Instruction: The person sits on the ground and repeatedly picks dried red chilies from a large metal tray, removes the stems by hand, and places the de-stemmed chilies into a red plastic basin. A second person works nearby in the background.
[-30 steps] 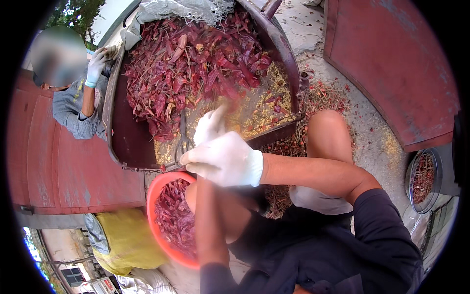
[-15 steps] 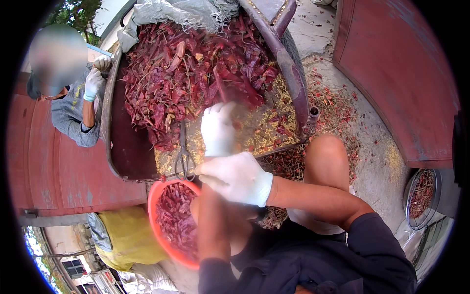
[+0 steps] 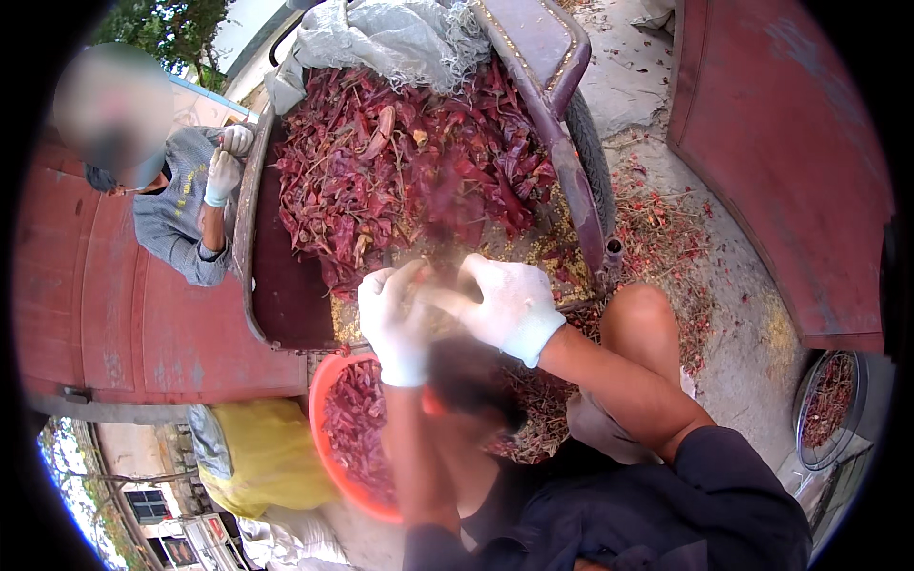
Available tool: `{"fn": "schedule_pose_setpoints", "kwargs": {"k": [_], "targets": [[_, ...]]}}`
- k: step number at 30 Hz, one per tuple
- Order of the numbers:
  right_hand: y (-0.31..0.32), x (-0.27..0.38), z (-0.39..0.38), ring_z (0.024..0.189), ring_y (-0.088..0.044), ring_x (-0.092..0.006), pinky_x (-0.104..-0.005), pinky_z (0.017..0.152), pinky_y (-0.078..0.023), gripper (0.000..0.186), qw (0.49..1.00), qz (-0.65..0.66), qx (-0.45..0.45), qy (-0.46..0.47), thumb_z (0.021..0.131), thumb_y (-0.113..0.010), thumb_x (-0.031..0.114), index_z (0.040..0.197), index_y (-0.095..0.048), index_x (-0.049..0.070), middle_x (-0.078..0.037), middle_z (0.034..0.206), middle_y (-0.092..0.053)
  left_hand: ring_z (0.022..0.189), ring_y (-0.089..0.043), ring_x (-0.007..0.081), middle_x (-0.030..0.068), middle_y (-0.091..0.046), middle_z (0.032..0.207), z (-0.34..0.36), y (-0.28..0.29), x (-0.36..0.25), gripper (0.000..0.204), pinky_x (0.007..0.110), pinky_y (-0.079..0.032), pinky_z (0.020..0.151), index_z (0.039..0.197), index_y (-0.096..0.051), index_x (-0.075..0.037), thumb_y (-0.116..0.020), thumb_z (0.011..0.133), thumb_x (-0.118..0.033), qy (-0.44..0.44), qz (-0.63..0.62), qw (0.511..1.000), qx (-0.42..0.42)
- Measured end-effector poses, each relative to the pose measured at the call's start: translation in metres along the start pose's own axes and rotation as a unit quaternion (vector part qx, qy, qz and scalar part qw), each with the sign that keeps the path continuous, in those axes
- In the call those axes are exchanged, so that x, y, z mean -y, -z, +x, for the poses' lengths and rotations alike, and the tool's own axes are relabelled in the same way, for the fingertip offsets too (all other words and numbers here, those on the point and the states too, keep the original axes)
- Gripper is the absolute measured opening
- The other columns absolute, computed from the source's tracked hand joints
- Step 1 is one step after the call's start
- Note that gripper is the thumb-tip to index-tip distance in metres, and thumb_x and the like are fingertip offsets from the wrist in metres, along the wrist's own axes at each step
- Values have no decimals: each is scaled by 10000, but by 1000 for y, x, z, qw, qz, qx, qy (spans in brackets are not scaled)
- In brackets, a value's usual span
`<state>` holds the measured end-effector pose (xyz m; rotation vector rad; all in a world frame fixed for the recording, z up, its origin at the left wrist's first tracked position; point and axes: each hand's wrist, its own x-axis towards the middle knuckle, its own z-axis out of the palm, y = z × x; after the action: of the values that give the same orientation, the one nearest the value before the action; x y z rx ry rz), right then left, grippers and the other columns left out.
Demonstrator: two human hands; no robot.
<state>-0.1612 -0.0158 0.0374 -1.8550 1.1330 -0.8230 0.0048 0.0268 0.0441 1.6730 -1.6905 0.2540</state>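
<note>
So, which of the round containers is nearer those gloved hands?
The orange-red basin of dried red chillies, close to the left hand. The grey-rimmed bowl sits well away at the far right, holding reddish stalk-like scraps instead.

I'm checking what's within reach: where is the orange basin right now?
In the head view, the orange basin is left of centre, just below the near edge of the cart, between the yellow sack and the person's left forearm.
</note>
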Motion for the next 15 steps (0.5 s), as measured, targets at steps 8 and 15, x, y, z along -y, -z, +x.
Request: {"fn": "schedule_pose_setpoints", "kwargs": {"k": [8, 15], "targets": [[-6, -11, 7, 857, -670, -395, -502, 767, -505, 517, 993, -93, 61, -36, 959, -432, 552, 895, -689, 108, -185, 889, -701, 951, -624, 283, 67, -678, 1013, -9, -20, 2, 232, 393, -484, 844, 940, -694, -92, -745, 714, -76, -114, 2, 991, 68], [-22, -20, 11, 868, -668, -395, -494, 785, -502, 524, 987, -97, 116, -51, 976, -413, 518, 849, -695, 96, -186, 880, -704, 925, -655, 278, 80, -698, 1005, -25, -11, 10, 250, 367, -525, 817, 964, -705, -77, -755, 719, -86, -95, -2, 992, 88]]}}
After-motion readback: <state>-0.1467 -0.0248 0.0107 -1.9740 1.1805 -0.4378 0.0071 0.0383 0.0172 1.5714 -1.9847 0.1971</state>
